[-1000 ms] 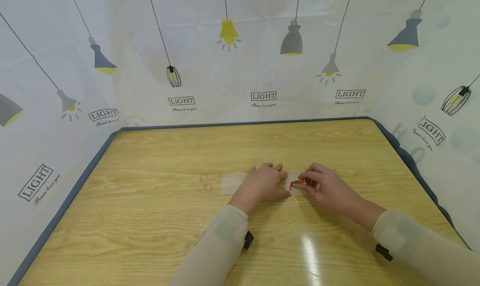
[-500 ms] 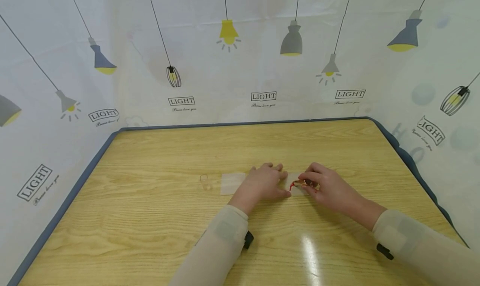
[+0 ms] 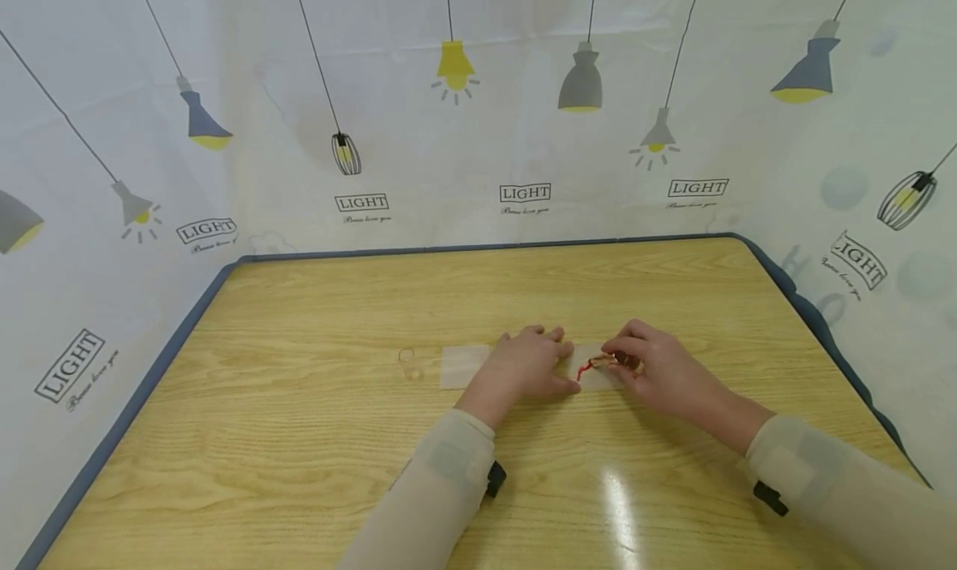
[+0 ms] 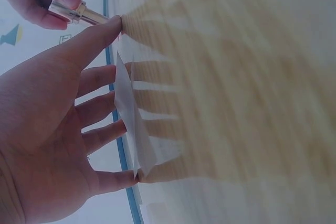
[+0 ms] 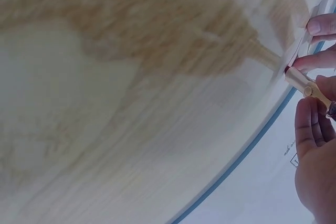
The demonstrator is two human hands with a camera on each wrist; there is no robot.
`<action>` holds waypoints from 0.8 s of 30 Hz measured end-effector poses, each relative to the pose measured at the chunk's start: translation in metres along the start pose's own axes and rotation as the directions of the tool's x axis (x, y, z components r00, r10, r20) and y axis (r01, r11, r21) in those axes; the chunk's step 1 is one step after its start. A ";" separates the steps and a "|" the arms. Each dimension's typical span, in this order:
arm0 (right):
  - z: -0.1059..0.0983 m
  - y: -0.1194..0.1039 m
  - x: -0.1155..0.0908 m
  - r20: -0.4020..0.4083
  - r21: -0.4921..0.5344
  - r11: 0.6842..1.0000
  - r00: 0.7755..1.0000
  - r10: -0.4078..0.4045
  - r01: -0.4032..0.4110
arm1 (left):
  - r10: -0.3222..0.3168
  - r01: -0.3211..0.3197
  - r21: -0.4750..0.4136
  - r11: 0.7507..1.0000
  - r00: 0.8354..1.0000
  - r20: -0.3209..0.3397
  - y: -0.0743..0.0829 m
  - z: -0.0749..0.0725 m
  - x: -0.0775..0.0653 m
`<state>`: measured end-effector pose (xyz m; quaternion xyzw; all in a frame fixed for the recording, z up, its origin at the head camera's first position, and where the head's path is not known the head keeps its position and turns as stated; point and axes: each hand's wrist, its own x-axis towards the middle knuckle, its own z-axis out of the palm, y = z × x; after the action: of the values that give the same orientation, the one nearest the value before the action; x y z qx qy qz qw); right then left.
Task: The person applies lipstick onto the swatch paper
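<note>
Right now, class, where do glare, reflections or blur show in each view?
Head: a bright glare streak on the table; left wrist: the left hand partly mirrored in the hazy table; right wrist: the table's grain blurred, the gold tube crisper.

1. Table [image 3: 299,445]: light wood-grain top; dark blue edging [image 3: 419,248] beyond the white sheet and to both sides; glare streak nearer the viewer than the sheet.
2. White sheet [image 3: 462,367]: on the table, middle hidden; one piece or two, cannot tell.
3. Small clear round-rimmed object [image 3: 406,356]: left of the sheet, apart from it.
</note>
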<state>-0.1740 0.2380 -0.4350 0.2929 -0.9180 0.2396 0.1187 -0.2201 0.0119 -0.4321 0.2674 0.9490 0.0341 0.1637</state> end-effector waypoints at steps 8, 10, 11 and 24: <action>-0.003 0.010 0.002 -0.010 0.014 0.998 0.998 0.057 -0.057 | -0.002 0.002 0.005 1.000 1.000 0.001 0.000 0.000 -0.001; -0.004 0.012 0.002 -0.012 0.015 0.997 0.997 0.073 -0.073 | -0.001 0.001 0.006 1.000 1.000 0.000 0.000 0.000 -0.001; -0.005 0.013 0.002 -0.016 0.017 0.997 0.997 0.080 -0.079 | -0.001 0.001 0.007 1.000 1.000 0.000 0.000 0.000 0.000; -0.010 0.023 0.002 -0.005 0.017 0.982 0.982 0.187 -0.187 | 0.001 -0.001 -0.005 1.000 1.000 -0.002 0.000 0.001 0.000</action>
<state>-0.1883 0.2590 -0.4340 0.2058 -0.9390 0.2584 0.0961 -0.2202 0.0116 -0.4332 0.2672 0.9489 0.0367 0.1636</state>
